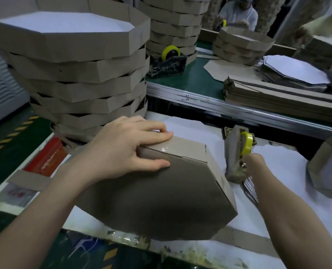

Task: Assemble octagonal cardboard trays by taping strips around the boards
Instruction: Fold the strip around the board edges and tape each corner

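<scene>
An octagonal cardboard tray (161,200) lies upside down and tilted on the white work surface (289,171), its brown base facing me. A strip forms its rim, with shiny clear tape (164,149) on the upper edge. My left hand (126,150) presses on that taped corner, fingers over the rim and thumb flat on the base. My right hand (255,162) reaches to a cardboard-covered tape dispenser (237,152) with a yellow roll, its fingertips at the tape end; the fingers are mostly hidden.
A tall stack of finished trays (79,70) stands at the left. Beyond a metal rail lie a second dispenser (169,61), bundled strips (277,98), octagonal boards (295,72) and more tray stacks (240,45). Loose strips (29,180) lie near the table's edges. A person works at the back.
</scene>
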The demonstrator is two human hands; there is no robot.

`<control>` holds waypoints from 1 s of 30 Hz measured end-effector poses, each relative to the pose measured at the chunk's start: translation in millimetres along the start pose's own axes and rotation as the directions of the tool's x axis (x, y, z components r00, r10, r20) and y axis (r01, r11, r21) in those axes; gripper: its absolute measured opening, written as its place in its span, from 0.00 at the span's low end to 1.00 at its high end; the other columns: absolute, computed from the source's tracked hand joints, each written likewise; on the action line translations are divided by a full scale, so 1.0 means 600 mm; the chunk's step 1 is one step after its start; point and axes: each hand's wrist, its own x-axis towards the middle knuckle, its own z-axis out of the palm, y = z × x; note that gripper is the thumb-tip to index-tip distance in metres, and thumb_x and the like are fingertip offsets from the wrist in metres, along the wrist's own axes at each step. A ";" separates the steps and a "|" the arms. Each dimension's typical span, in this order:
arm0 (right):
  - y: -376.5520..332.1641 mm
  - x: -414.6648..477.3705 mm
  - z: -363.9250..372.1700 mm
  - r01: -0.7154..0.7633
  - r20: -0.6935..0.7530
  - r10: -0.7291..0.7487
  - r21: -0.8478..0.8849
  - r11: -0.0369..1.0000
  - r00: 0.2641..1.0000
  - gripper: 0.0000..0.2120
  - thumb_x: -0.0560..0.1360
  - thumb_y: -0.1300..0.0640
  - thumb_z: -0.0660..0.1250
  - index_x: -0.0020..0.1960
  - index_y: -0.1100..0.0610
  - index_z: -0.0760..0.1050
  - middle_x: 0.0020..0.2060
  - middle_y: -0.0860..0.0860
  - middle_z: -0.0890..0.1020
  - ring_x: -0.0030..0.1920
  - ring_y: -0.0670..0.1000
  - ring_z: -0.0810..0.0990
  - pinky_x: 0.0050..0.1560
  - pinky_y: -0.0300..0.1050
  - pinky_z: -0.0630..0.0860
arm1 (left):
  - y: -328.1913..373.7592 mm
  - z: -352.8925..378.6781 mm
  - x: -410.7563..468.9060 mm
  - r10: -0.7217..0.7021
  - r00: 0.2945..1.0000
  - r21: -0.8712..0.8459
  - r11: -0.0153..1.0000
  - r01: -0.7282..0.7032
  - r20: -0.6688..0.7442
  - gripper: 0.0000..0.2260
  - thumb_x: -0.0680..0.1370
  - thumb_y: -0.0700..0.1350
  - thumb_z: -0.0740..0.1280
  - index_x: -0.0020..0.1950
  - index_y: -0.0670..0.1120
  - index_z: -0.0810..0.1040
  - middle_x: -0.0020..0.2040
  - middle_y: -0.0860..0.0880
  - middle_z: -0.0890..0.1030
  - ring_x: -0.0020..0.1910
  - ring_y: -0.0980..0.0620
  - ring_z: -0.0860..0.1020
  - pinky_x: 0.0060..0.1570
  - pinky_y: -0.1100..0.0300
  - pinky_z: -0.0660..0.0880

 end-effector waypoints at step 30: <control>0.058 -0.182 0.022 0.393 0.133 -0.519 0.505 0.768 0.844 0.13 0.84 0.57 0.59 0.65 0.51 0.76 0.52 0.50 0.78 0.52 0.50 0.79 0.50 0.43 0.79 | 0.034 -0.005 0.004 -0.082 0.987 0.295 0.955 0.037 0.142 0.43 0.66 0.81 0.41 0.76 0.62 0.58 0.65 0.61 0.73 0.63 0.58 0.71 0.61 0.57 0.65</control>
